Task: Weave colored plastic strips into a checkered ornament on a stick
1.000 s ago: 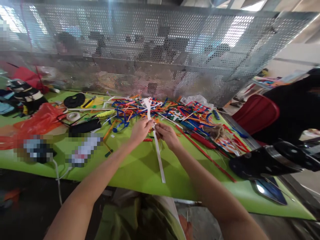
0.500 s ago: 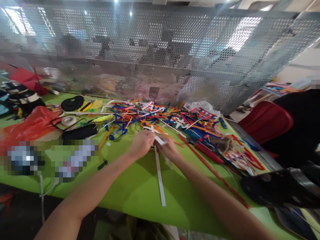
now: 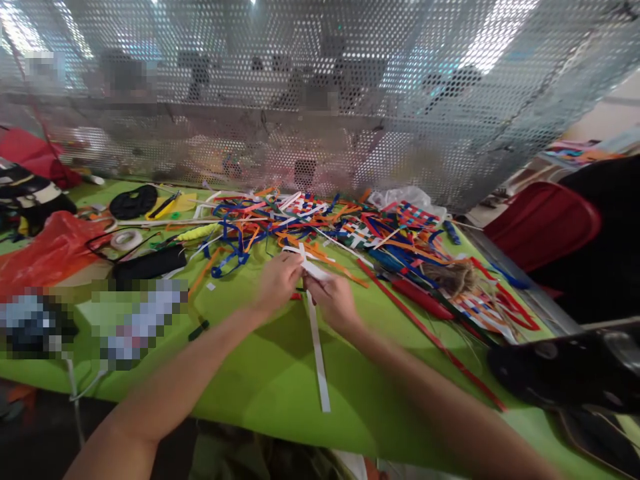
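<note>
Both hands meet over the middle of the green table, closed on white flat strips (image 3: 319, 360) that cross between them. My left hand (image 3: 278, 281) pinches the strips near their crossing. Just to its right, my right hand (image 3: 336, 300) grips the short piece that slants across, thumb on top. One long strip end hangs down toward the table's front edge, and another short end sticks up past the fingertips. The exact fold at the fingertips is too small to make out. Behind the hands lies a heap of coloured strips (image 3: 240, 243) in blue, orange, red and white.
On the left of the green table (image 3: 250, 380) are a red plastic bag (image 3: 55, 247), a tape roll (image 3: 126, 239), a black pouch (image 3: 150, 267) and a yellow cutter (image 3: 164, 205). Right, a long red strip (image 3: 430, 333) runs forward. A perforated metal screen (image 3: 225, 127) stands behind.
The camera view has shifted slightly. The right hand has turned a little, and the slanting white strip between the hands shows more of its length. Both hands keep their hold.
</note>
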A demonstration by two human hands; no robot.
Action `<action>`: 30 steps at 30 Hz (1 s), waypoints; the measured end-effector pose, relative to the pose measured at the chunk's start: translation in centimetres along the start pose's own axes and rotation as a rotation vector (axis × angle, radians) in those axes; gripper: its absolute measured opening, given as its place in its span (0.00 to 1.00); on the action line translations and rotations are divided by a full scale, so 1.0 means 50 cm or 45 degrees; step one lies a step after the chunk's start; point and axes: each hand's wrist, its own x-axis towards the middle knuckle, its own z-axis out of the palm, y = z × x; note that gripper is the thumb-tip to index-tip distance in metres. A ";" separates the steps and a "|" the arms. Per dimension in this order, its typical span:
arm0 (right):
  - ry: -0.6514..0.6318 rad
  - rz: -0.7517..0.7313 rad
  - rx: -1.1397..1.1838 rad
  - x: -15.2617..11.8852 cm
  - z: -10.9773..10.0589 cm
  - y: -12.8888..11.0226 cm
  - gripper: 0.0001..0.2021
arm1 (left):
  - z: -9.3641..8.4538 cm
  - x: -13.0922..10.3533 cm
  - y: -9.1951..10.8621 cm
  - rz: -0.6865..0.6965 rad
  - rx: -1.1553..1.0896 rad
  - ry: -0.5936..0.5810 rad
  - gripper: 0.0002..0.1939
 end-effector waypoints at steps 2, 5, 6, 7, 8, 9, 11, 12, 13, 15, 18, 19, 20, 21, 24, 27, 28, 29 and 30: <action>-0.006 -0.008 -0.011 -0.001 -0.001 -0.002 0.12 | 0.002 -0.001 -0.002 -0.047 -0.053 0.025 0.16; -0.059 0.099 0.056 0.003 -0.003 -0.003 0.12 | 0.005 -0.003 0.001 0.028 -0.069 0.062 0.15; -0.059 0.124 0.065 0.002 -0.004 -0.005 0.12 | 0.005 -0.004 0.003 0.039 -0.086 0.059 0.15; -0.048 0.124 0.056 0.000 -0.005 -0.007 0.12 | 0.005 -0.004 0.004 0.021 -0.115 0.055 0.15; -0.026 0.102 0.031 -0.004 -0.005 -0.010 0.12 | 0.005 -0.004 0.005 -0.018 -0.157 0.041 0.15; -0.014 0.068 0.003 -0.008 -0.005 -0.013 0.12 | 0.005 -0.004 0.006 -0.071 -0.203 0.020 0.16; -0.023 0.007 -0.022 -0.015 -0.007 -0.016 0.12 | 0.004 -0.005 0.006 -0.184 -0.283 -0.004 0.17; -0.038 0.001 -0.010 -0.016 -0.007 -0.015 0.13 | 0.003 -0.006 0.005 -0.226 -0.315 -0.015 0.18; -0.057 0.013 0.016 -0.016 -0.008 -0.012 0.13 | 0.001 -0.007 0.005 -0.263 -0.345 -0.023 0.18; -0.081 0.062 0.093 -0.013 -0.008 -0.002 0.13 | -0.003 -0.009 0.004 -0.343 -0.420 -0.027 0.19; -0.097 0.107 0.198 -0.008 -0.005 0.011 0.14 | -0.010 -0.011 0.000 -0.419 -0.588 -0.069 0.19; -0.097 0.112 0.222 -0.007 -0.004 0.013 0.14 | -0.012 -0.011 -0.002 -0.414 -0.643 -0.100 0.17; -0.093 0.118 0.238 -0.007 -0.002 0.015 0.15 | -0.012 -0.010 -0.004 -0.401 -0.689 -0.135 0.15; -0.091 0.124 0.244 -0.007 -0.001 0.015 0.15 | -0.012 -0.010 -0.006 -0.388 -0.723 -0.169 0.13; -0.090 0.143 0.227 -0.009 -0.001 0.014 0.15 | -0.008 -0.009 -0.013 -0.373 -0.747 -0.205 0.09; -0.107 0.118 0.164 -0.011 -0.003 0.011 0.13 | -0.003 -0.012 -0.018 -0.333 -0.662 -0.185 0.08; -0.108 0.098 0.126 -0.012 -0.003 0.010 0.12 | -0.002 -0.013 -0.019 -0.314 -0.611 -0.176 0.07; -0.106 0.080 0.081 -0.013 -0.003 0.009 0.11 | -0.002 -0.015 -0.018 -0.295 -0.544 -0.167 0.07; -0.100 0.067 0.034 -0.014 -0.003 0.009 0.10 | -0.002 -0.016 -0.017 -0.272 -0.462 -0.155 0.07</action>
